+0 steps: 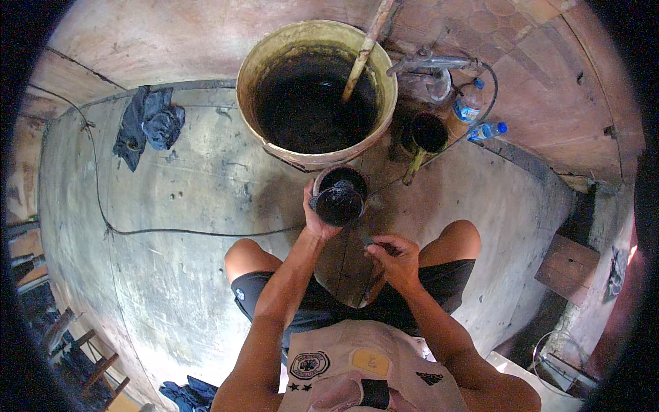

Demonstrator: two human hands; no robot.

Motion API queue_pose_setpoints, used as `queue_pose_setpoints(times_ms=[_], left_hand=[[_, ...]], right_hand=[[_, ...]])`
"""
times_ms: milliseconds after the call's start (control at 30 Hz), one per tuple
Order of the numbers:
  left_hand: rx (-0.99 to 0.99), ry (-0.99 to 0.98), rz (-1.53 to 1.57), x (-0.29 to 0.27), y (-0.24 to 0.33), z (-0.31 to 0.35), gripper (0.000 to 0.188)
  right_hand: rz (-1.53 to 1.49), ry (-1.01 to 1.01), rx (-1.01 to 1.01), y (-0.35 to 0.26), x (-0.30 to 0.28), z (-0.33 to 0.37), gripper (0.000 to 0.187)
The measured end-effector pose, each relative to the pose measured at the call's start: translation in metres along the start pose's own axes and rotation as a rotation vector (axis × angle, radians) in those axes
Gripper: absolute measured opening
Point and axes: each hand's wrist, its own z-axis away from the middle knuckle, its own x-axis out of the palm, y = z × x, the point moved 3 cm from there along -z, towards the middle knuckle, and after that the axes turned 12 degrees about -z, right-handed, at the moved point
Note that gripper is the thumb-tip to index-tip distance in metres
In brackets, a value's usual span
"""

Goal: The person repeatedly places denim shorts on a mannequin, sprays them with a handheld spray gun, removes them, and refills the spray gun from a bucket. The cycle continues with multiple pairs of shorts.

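My left hand (320, 217) is wrapped round the left side of a round, dark-stained cup-like vessel (321, 180), just below a big bucket. Over its near side lies a dark, wet-looking round piece (339, 206); I cannot make out whether it is a strainer, a funnel or a scoop. Close by on the right, my right hand (397, 257) is closed in a pinch. A small dark tip (368, 242) shows at its fingertips, too small to name. The big pale yellow bucket (248, 103) holds very dark liquid, and a wooden stick (364, 58) leans in it.
Right of the bucket stand a dark dipper (415, 165) with a yellowish handle, a metal tap (432, 62) and two plastic bottles (469, 106). A black cable (185, 231) crosses the grey floor. Dark cloths (163, 123) lie at the left; dark clothing (192, 393) lies near the lower edge.
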Motion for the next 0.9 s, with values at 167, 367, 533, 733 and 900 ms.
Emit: queue_pose_setpoints(times_ms=[167,367,533,733,900], left_hand=[[-0.081,0.055,-0.039,-0.008,-0.001,-0.001,0.074],[0.041,-0.044,-0.053,-0.011,-0.002,0.002,0.073],[-0.031,0.176,-0.037,-0.022,-0.006,0.004,0.07],[-0.104,0.102,0.033,-0.026,-0.009,0.006,0.066],[-0.133,0.285,0.061,-0.031,-0.015,0.006,0.061]], right_hand=[[-0.028,-0.024,0.028,0.001,-0.003,0.001,0.018],[0.165,-0.005,0.0,0.009,-0.005,0.002,0.014],[-0.152,0.019,0.011,0.0,-0.014,0.003,0.022],[-0.466,0.286,0.104,-0.011,-0.066,-0.032,0.025],[-0.41,0.442,-0.044,0.017,-0.14,-0.136,0.023]])
